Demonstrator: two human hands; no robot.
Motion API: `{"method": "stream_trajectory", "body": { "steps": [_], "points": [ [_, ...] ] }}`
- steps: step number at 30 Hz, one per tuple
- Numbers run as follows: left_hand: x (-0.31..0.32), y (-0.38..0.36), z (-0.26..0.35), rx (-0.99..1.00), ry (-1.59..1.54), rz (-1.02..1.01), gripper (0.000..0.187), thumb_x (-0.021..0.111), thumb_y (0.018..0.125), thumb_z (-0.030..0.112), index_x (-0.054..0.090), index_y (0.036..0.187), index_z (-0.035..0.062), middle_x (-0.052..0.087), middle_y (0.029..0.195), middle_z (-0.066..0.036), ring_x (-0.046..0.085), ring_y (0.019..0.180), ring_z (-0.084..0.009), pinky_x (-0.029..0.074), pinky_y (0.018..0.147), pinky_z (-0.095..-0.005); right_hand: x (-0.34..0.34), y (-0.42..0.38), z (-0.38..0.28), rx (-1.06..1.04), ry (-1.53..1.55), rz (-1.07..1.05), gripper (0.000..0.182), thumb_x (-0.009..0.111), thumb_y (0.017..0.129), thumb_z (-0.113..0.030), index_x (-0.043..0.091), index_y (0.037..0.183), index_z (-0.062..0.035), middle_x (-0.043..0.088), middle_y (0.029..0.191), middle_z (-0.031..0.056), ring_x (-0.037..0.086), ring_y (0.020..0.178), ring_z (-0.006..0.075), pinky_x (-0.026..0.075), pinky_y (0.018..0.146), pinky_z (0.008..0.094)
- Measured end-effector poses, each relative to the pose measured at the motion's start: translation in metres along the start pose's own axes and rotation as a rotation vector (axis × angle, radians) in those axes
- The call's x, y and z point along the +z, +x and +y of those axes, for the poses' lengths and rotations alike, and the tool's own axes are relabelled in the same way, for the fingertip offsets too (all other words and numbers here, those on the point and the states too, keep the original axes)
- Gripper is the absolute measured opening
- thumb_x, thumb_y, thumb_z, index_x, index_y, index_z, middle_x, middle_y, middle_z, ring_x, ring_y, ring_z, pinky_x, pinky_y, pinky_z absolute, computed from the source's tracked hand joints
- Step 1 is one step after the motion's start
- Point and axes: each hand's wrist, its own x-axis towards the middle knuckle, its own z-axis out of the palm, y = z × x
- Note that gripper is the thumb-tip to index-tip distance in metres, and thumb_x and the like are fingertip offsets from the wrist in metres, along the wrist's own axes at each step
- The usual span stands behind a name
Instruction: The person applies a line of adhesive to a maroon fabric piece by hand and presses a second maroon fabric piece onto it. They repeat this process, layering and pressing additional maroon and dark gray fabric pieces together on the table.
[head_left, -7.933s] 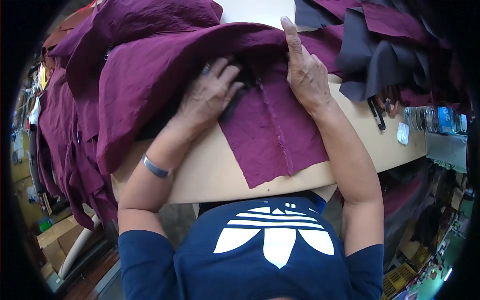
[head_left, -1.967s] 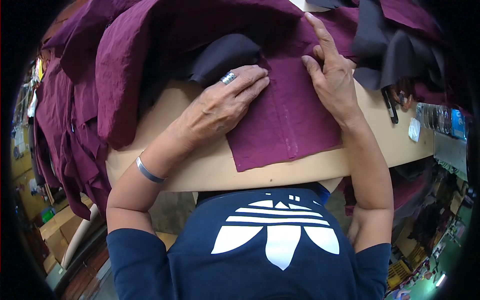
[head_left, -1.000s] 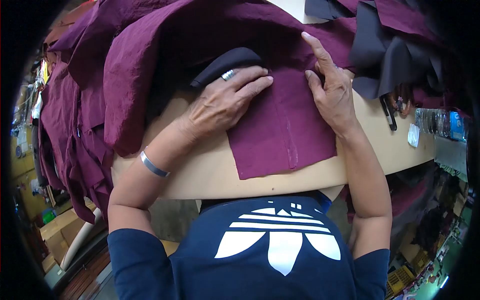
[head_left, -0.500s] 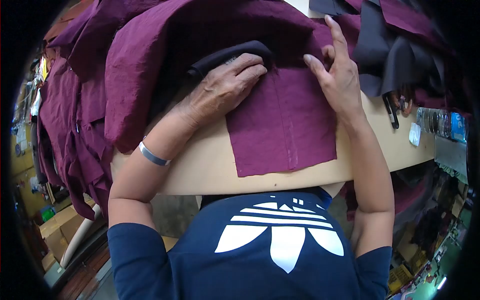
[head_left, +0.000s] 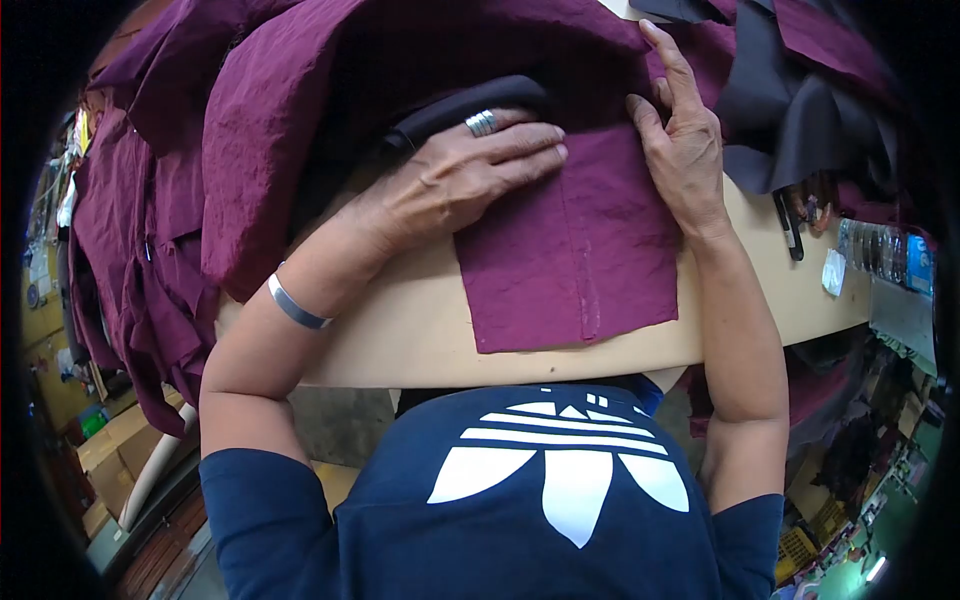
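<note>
A maroon panel (head_left: 530, 275) is lying on the table (head_left: 400, 345). The left hand (head_left: 470, 172) is resting on it, fingers together, any pinch hidden; the right hand (head_left: 683, 150) is resting half-spread alongside. Slack pressure could be letting the black fold (head_left: 455, 107) drag the seam (head_left: 583, 270) crooked.

Seamed maroon fabric panel (head_left: 630, 240) on the counter (head_left: 400, 345), black cloth (head_left: 480, 102) curled at its far left
The panel's near part lies almost flat, lightly creased, its bottom edge just short of the counter's near rim; a lengthwise seam runs roughly down the middle, paler toward the near end, and the far end passes into shadow beneath a raised maroon fold, with the black cloth bunched in a soft roll
</note>
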Motion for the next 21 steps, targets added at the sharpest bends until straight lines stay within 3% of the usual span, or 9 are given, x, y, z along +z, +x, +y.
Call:
{"method": "stream_trajectory", "body": {
  "steps": [1, 3, 5, 9, 12, 14, 16, 19, 21],
  "points": [
    [0.0, 0.001, 0.0, 0.042, -0.006, -0.005, 0.043, 0.051, 0.081, -0.002, 0.056, 0.122, 0.0106, 0.054, 0.125, -0.01, 0.057, 0.108, -0.0289, 0.047, 0.095, -0.0354, -0.001, -0.001, -0.001, 0.04, 0.001, -0.03, 0.063, 0.059, 0.082, -0.001, 0.039, 0.138, -0.0239, 0.061, 0.115, 0.0116, 0.06, 0.084, 0.0183, 0.046, 0.086, 0.0329],
    [0.002, 0.001, 0.001, -0.106, -0.087, -0.022, 0.041, 0.049, 0.083, -0.002, 0.055, 0.122, 0.0107, 0.053, 0.125, -0.011, 0.056, 0.109, -0.0302, 0.046, 0.096, -0.0358, -0.005, -0.001, -0.004, 0.119, 0.001, -0.091, 0.063, 0.059, 0.083, -0.001, 0.038, 0.138, -0.0237, 0.059, 0.121, 0.011, 0.061, 0.086, 0.0198, 0.046, 0.087, 0.0339],
    [0.004, 0.001, 0.007, -0.334, -0.13, 0.02, 0.037, 0.049, 0.087, 0.001, 0.055, 0.122, 0.0106, 0.053, 0.125, -0.012, 0.055, 0.11, -0.0315, 0.047, 0.094, -0.0363, -0.002, 0.0, 0.0, 0.004, -0.003, -0.04, 0.063, 0.059, 0.083, -0.001, 0.038, 0.138, -0.0226, 0.057, 0.123, 0.0125, 0.062, 0.084, 0.0209, 0.046, 0.085, 0.0331],
    [0.011, 0.0, 0.0, -0.362, -0.131, 0.145, 0.031, 0.054, 0.087, 0.007, 0.056, 0.119, 0.0094, 0.055, 0.122, -0.014, 0.057, 0.106, -0.0307, 0.05, 0.087, -0.0367, -0.007, -0.003, -0.013, 0.08, -0.046, 0.012, 0.064, 0.06, 0.08, 0.001, 0.039, 0.137, -0.0181, 0.056, 0.124, 0.0143, 0.061, 0.092, 0.0262, 0.045, 0.088, 0.0349],
    [0.008, 0.0, -0.002, -0.356, -0.121, 0.153, 0.03, 0.056, 0.087, 0.007, 0.057, 0.116, 0.0095, 0.057, 0.118, -0.014, 0.058, 0.104, -0.0315, 0.05, 0.086, -0.0368, -0.034, -0.02, -0.031, -0.471, -0.28, 0.078, 0.063, 0.062, 0.075, -0.001, 0.044, 0.134, -0.014, 0.056, 0.123, 0.0143, 0.057, 0.103, 0.0301, 0.041, 0.096, 0.0387],
    [0.007, 0.003, -0.004, -0.337, -0.101, 0.198, 0.03, 0.057, 0.085, 0.006, 0.058, 0.115, 0.0103, 0.059, 0.113, -0.013, 0.059, 0.1, -0.0314, 0.051, 0.084, -0.0367, -0.056, -0.047, -0.063, -0.44, -0.121, -0.451, 0.061, 0.065, 0.072, -0.006, 0.048, 0.13, -0.0127, 0.056, 0.122, 0.0142, 0.052, 0.112, 0.0327, 0.034, 0.102, 0.0445],
    [0.007, 0.005, -0.007, -0.309, -0.079, 0.214, 0.03, 0.057, 0.084, 0.005, 0.059, 0.114, 0.0104, 0.059, 0.111, -0.013, 0.06, 0.098, -0.0314, 0.051, 0.083, -0.037, -0.061, -0.073, -0.081, -0.396, -0.187, -0.74, 0.053, 0.064, 0.074, -0.009, 0.053, 0.126, -0.0128, 0.056, 0.119, 0.0144, 0.053, 0.112, 0.0298, 0.034, 0.103, 0.0459],
    [-0.001, 0.013, -0.008, -0.326, -0.04, 0.177, 0.031, 0.059, 0.083, 0.005, 0.059, 0.113, 0.0109, 0.059, 0.106, -0.012, 0.061, 0.092, -0.0307, 0.052, 0.078, -0.0369, -0.043, -0.098, -0.068, -0.498, -0.305, -0.522, 0.048, 0.054, 0.084, -0.017, 0.05, 0.131, -0.0201, 0.061, 0.11, 0.0132, 0.058, 0.107, 0.0277, 0.035, 0.101, 0.045],
    [-0.002, 0.017, -0.004, -0.334, 0.122, 0.196, 0.032, 0.061, 0.081, 0.005, 0.06, 0.112, 0.0109, 0.058, 0.105, -0.01, 0.061, 0.09, -0.0292, 0.051, 0.076, -0.0366, -0.037, -0.097, -0.067, -0.528, -0.261, -0.448, 0.044, 0.058, 0.08, -0.013, 0.056, 0.124, -0.0163, 0.062, 0.106, 0.0119, 0.06, 0.101, 0.0268, 0.039, 0.098, 0.0455]
  ]
}}
